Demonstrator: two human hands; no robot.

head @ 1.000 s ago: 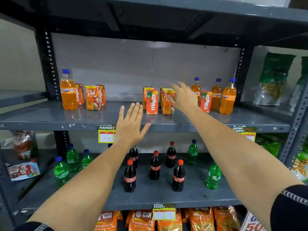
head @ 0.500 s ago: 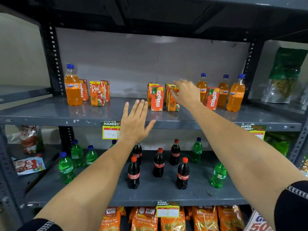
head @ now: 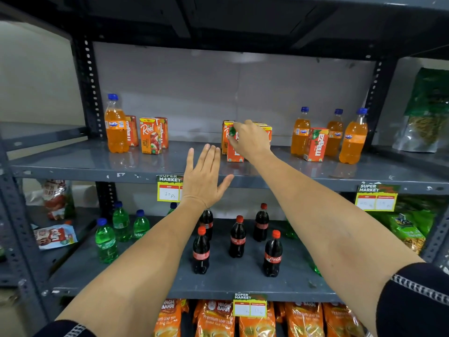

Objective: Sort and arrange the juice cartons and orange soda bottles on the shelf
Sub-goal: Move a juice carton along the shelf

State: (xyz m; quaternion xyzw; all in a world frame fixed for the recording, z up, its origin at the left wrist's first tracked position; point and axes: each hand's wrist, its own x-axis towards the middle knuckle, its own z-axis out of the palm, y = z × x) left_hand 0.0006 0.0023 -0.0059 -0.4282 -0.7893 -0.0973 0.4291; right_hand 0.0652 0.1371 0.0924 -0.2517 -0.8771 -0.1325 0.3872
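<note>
On the grey middle shelf (head: pixel 73 164), an orange soda bottle (head: pixel 116 127) stands at the left beside a Real juice carton (head: pixel 150 136) and two more cartons. In the centre is a cluster of juice cartons. My right hand (head: pixel 249 139) is curled over the top of the front red Maaza carton (head: pixel 234 153) there. At the right, three orange soda bottles (head: pixel 353 139) stand around another Maaza carton (head: pixel 315 144). My left hand (head: pixel 206 176) hovers flat and open in front of the shelf edge, holding nothing.
The shelf below holds dark cola bottles (head: pixel 237 237) and green soda bottles (head: pixel 105 242). Price tags (head: pixel 168 188) hang on the shelf edges. Orange tea packets (head: pixel 216 319) fill the bottom shelf. Green snack bags (head: pixel 427 110) sit in the bay to the right.
My right hand moved left from the rear centre cartons and closed over the front Maaza carton. My left hand stayed open at the shelf edge. The view moved closer.
</note>
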